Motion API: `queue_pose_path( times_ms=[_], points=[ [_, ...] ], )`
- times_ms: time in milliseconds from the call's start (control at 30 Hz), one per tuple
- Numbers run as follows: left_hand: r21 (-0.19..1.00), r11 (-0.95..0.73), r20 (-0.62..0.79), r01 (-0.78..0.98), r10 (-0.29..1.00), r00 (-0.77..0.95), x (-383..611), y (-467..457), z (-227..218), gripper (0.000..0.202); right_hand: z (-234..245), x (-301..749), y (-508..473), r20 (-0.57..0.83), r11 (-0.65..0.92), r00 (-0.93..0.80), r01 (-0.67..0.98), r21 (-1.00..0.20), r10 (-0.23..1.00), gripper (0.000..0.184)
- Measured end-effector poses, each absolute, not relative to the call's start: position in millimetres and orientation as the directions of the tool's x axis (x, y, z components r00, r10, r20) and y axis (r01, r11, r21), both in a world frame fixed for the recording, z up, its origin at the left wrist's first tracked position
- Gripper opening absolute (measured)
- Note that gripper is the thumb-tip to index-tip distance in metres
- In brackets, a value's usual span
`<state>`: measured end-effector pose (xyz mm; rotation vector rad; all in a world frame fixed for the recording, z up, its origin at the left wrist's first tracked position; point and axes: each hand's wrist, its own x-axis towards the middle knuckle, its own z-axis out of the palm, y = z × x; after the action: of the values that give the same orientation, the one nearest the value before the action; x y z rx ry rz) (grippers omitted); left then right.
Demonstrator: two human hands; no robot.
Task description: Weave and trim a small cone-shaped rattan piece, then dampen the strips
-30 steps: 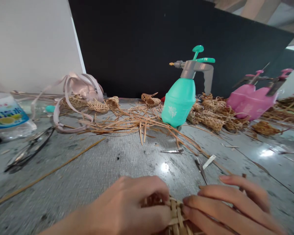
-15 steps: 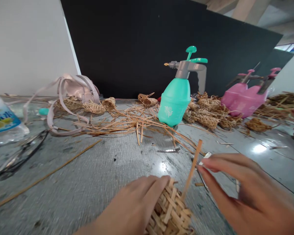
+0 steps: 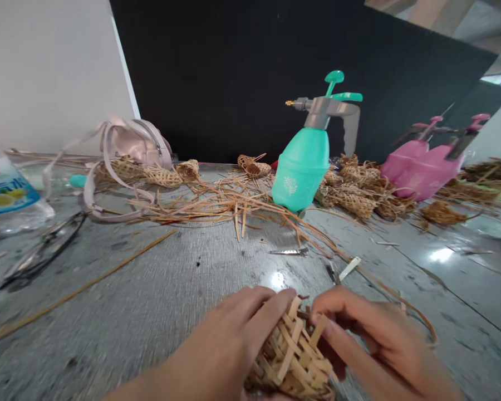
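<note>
A small woven basket [image 3: 293,356] of pale flat strips stands at the bottom middle of the head view, its lower part cut off by the frame. My left hand [image 3: 229,334] is closed around its left side, thumb lying along the top edge. On the right, my right hand [image 3: 371,334] pinches a short flat strip [image 3: 317,332] that sticks out of the weave. Its other fingers curl in beside the basket and are partly hidden. Just beyond the right hand lies a small white-ended tool [image 3: 349,268]. A thin metal piece [image 3: 290,252] lies farther off.
A teal spray bottle [image 3: 301,170] stands behind loose strips [image 3: 217,206]. Pink spray bottles [image 3: 421,167] and woven pieces [image 3: 354,195] are at right. At left are a pale bag [image 3: 137,145], a plastic bottle [image 3: 8,189], a dark-edged shiny object [image 3: 45,250] and a long strip [image 3: 87,287].
My right hand has moved left and down to the basket and now pinches the strip, which stood up tall before. The left hand keeps its hold on the basket. The view has shifted slightly.
</note>
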<state>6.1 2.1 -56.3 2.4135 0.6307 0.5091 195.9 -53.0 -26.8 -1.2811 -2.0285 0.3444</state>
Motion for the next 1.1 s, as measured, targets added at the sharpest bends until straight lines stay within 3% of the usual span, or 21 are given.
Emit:
queue_pose_path(
  times_ms=[67, 200, 333, 433, 500, 567, 633, 733, 867, 1100],
  points=[
    [0.639, -0.682, 0.156, 0.357, 0.569, 0.807, 7, -1, -49, 0.078, -31, 198, -52, 0.398, 0.448, -0.254, 0.716, -0.536, 0.881, 0.017],
    [0.622, -0.662, 0.166, 0.418, 0.633, 0.756, 10, -6, -39, 0.079, -38, 208, -46, 0.385, 0.447, -0.302, 0.81, -0.378, 0.872, 0.019],
    [0.613, -0.663, 0.146, 0.429, 0.629, 0.764, 13, -4, -37, 0.083, -36, 215, -47, 0.458, 0.416, -0.223, 0.828, -0.378, 0.86, 0.01],
    [0.613, -0.659, 0.095, 0.436, 0.609, 0.788, 15, -2, -37, 0.083, -31, 211, -50, 0.4, 0.399, -0.182, 0.718, -0.57, 0.899, 0.013],
    [0.621, -0.647, 0.072, 0.442, 0.609, 0.79, 15, -1, -38, 0.082, -30, 206, -50, 0.188, 0.266, -0.197, 0.542, -0.797, 0.962, 0.018],
    [0.651, -0.624, 0.076, 0.432, 0.62, 0.781, 14, 0, -39, 0.08, -30, 200, -46, -0.053, 0.039, -0.249, 0.35, -0.936, 0.967, 0.018],
    [0.685, -0.613, 0.102, 0.394, 0.616, 0.781, 11, 2, -41, 0.079, -32, 198, -43, -0.203, -0.144, -0.291, 0.214, -0.966, 0.935, 0.018],
    [0.704, -0.621, 0.147, 0.346, 0.603, 0.784, 8, 4, -43, 0.08, -36, 198, -40, -0.308, -0.277, -0.263, 0.147, -0.949, 0.914, 0.021],
    [0.67, -0.64, 0.152, 0.376, 0.614, 0.774, 9, 2, -43, 0.078, -39, 196, -42, -0.324, -0.292, -0.172, 0.189, -0.938, 0.93, 0.02],
    [0.615, -0.704, 0.194, 0.354, 0.571, 0.798, 14, -1, -44, 0.079, -36, 189, -43, -0.374, -0.352, -0.194, 0.142, -0.925, 0.907, 0.017]
  ],
)
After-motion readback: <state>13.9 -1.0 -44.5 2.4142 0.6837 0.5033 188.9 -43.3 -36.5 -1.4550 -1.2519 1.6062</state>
